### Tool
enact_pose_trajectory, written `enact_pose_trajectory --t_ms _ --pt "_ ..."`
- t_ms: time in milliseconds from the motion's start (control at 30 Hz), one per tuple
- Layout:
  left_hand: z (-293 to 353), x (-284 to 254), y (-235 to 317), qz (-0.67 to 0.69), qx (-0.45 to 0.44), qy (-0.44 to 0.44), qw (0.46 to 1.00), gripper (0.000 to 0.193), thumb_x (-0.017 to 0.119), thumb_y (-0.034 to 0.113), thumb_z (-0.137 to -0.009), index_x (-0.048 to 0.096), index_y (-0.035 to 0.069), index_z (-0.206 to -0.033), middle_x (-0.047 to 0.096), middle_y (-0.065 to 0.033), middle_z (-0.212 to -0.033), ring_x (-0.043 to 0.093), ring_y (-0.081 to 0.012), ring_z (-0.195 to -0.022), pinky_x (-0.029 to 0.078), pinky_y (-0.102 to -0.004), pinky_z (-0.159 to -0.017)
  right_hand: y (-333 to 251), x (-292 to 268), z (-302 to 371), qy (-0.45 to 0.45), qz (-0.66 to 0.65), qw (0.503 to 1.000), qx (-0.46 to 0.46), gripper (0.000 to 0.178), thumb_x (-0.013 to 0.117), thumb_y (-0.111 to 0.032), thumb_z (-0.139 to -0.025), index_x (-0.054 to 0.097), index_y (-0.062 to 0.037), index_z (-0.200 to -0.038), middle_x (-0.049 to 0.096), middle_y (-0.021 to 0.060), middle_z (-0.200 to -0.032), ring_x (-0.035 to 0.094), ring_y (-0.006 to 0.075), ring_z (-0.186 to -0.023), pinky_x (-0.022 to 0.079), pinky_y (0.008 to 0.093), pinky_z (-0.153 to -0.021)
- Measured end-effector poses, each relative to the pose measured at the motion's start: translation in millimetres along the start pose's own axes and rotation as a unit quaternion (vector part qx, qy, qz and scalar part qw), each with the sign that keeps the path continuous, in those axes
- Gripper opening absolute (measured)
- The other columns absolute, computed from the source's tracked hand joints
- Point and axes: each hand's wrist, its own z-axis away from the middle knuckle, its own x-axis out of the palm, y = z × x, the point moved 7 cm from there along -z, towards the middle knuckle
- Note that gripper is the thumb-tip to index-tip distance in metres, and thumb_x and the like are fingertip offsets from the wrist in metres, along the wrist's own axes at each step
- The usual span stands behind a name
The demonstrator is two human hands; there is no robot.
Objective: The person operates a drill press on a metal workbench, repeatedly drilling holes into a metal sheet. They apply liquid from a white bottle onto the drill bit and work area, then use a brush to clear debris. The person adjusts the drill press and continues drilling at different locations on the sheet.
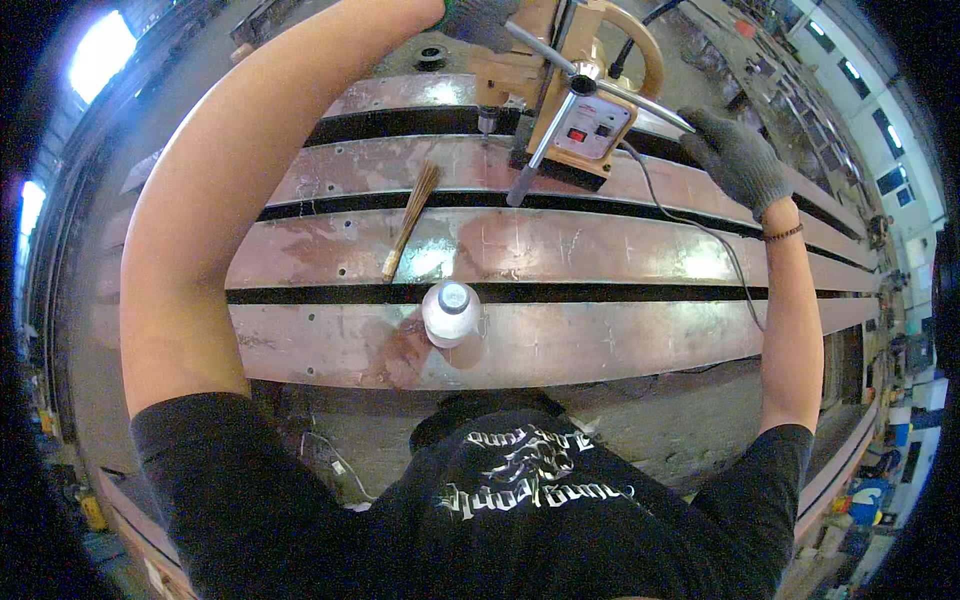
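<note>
A yellow magnetic drill point(560, 120) stands on the slotted metal plates, with a switch panel on its near side. My right hand point(738, 158), in a grey knitted glove, has its fingers closed around the right end of a spoke of the drill's feed handle point(640, 98). At the top edge, my left hand point(482, 22), also gloved in grey, is against the drill's upper left side, beside another spoke. The picture cuts off part of that hand, and its fingers cannot be made out. Below the drill body, its chuck point(487, 120) points down at a plate.
A bundled-straw brush point(412, 220) lies left of the drill. Nearer me stands a white bottle point(452, 315) on a wet plate point(600, 335). Dark slots run between the plates. A power cable point(700, 222) trails from the drill past my right forearm. A dark ring-shaped part point(430, 57) sits farther back.
</note>
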Motion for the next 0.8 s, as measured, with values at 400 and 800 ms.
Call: enact_pose_trajectory --t_ms 400,800 --pt "38.7 -0.9 -20.6 -0.015 -0.041 0.11 0.993 0.027 0.071 0.029 -0.082 0.079 0.004 -0.085 0.075 -0.0218 -0.085 0.074 -0.0401 -0.081 0.059 -0.0471 -0.071 -34.4 -14.8 -28.8 -0.078 0.027 0.996 -0.045 0.042 0.065 -0.035 -0.098 0.065 -0.0066 -0.129 0.072 0.0251 -0.101 0.069 0.0453 -0.091 0.054 0.0496 -0.079" --pt "50.4 -7.9 -14.8 0.05 -0.029 0.166 0.984 0.032 0.073 0.035 -0.08 0.08 0.008 -0.096 0.077 -0.0197 -0.095 0.075 -0.0378 -0.093 0.059 -0.0475 -0.079 -42.5 -22.1 -38.5 -0.2 0.02 0.979 -0.013 0.043 0.067 -0.031 -0.098 0.063 0.0013 -0.126 0.074 0.0202 -0.103 0.068 0.0268 -0.088 0.053 0.0397 -0.084"
